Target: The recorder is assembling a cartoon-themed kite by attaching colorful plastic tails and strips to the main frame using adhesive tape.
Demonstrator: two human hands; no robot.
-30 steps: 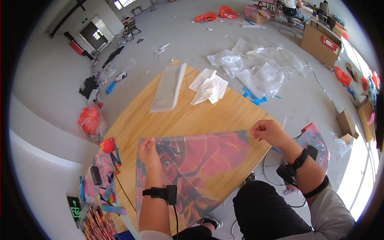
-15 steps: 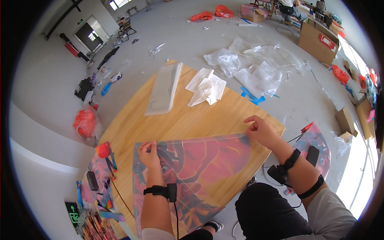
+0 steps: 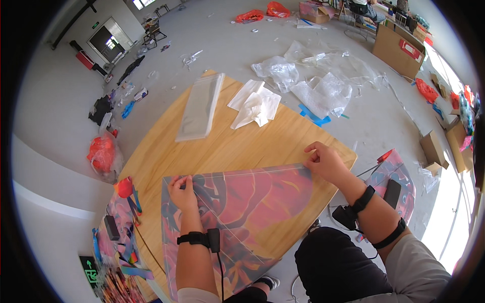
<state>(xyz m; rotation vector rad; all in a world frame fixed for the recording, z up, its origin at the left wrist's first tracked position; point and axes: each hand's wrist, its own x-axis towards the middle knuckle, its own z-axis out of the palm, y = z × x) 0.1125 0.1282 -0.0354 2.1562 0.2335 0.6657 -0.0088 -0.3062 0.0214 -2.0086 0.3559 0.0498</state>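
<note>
Nearby, clear bag stack (image 3: 198,107), white cloth (image 3: 255,104), wooden table (image 3: 237,146).

Packaging everywhere, basically. On the wooden table (image 3: 227,146), near its far edge, there's a flat stack of clear plastic sleeves (image 3: 199,106), long and rectangular, lying at a slant. Past the table's far right corner, a heap of crumpled clear plastic bags (image 3: 323,81) sits on the floor. Further back at the top right stands a big brown cardboard box (image 3: 396,50) with a red label on its side. A couple of small brown cardboard boxes (image 3: 439,151) are on the floor off the right edge. An orange-red plastic bag (image 3: 102,154) sits on the floor by the table's left edge. Bottom left, a small green sign (image 3: 91,270) with a white arrow.
</note>
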